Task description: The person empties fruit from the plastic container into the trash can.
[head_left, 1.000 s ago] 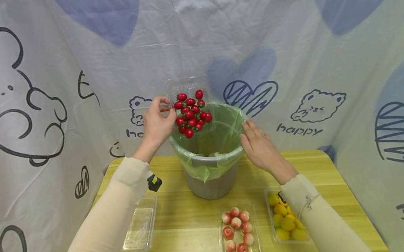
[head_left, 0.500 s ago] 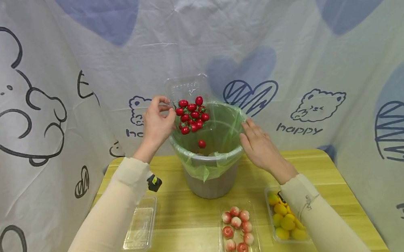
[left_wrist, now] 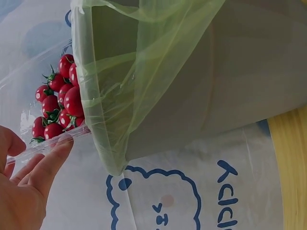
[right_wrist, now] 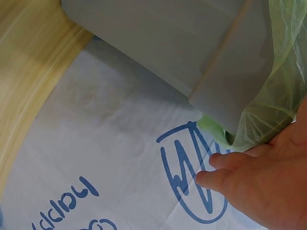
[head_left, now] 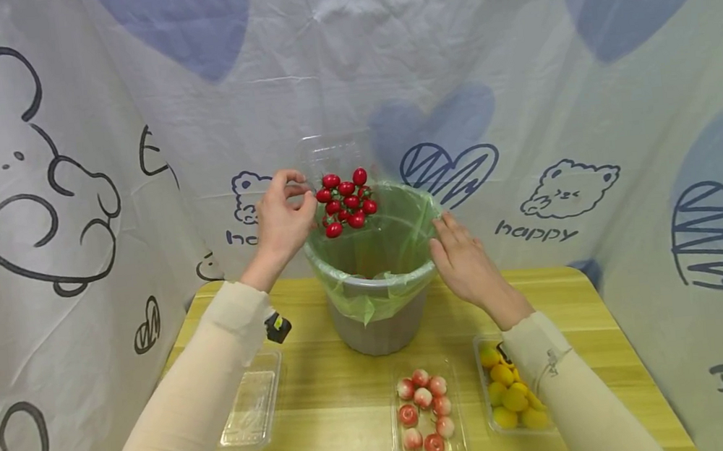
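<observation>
With its fingers, the left hand [head_left: 284,211] pinches one side of the tilted clear plastic tub [head_left: 332,154] of cherry tomatoes [head_left: 350,202] above the bin [head_left: 378,333], the right hand [head_left: 466,265] rests straight fingers on its green bag [head_left: 364,302], and a one-sided grip could wobble, spilling some outside

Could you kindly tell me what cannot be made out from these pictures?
Floor of the bin, head view: hidden by its near wall and the green liner.
Part of the red tomatoes, left wrist view: hidden behind the lined rim.
Right side of the yellow fruit box, head view: covered by the right sleeve.
Rest of the right grip, right wrist view: cut off by the right edge.
</observation>
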Tool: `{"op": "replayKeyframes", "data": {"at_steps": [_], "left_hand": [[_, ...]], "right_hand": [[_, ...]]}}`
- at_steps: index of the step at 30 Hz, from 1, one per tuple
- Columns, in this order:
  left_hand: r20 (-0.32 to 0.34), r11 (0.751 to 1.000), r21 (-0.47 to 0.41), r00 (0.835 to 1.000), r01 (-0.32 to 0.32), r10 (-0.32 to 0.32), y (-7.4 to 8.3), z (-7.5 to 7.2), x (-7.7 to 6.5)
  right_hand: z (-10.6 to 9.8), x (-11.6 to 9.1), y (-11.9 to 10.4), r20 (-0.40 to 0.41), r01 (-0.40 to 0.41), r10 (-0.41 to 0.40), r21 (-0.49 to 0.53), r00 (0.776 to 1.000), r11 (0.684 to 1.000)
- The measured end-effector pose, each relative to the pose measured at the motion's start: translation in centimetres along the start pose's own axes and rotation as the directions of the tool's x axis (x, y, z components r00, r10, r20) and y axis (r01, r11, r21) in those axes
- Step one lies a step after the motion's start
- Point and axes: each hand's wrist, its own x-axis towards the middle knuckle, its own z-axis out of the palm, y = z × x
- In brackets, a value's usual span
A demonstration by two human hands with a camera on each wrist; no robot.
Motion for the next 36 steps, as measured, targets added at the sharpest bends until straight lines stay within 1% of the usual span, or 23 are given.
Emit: {"op": "replayKeyframes", "data": {"at_steps": [7,17,28,33,36], "left_hand": [[-0.010,0.999,-0.003,0.999,-0.045,0.045,-0.03,0.16,-0.06],[-0.026,0.996,-0.008,0.996,-0.085,0.085,-0.05,0.25,-0.15],[-0.049,0.991,0.043,0.990,-0.129,0.131,-0.05,0.24,-0.27],[-0.057,0.988,0.048,0.987,-0.150,0.153,-0.08,0.23,-0.29],[-0.053,0.988,0.045,0.987,-0.149,0.151,-0.09,0.21,-0.30]], "right_hand": [[-0.01,-0.05,-0.04,-0.001,0.002,-0.002,0.003,1.000,1.000],[-0.03,-0.09,-0.06,0.004,0.002,-0.002,0.006,1.000,1.000],[-0.05,-0.10,-0.12,0.000,0.004,-0.004,0.001,1.000,1.000],[-0.06,-0.15,-0.12,-0.001,0.004,-0.004,0.005,1.000,1.000],[-0.06,-0.15,-0.10,-0.001,0.003,-0.003,0.003,1.000,1.000]]}}
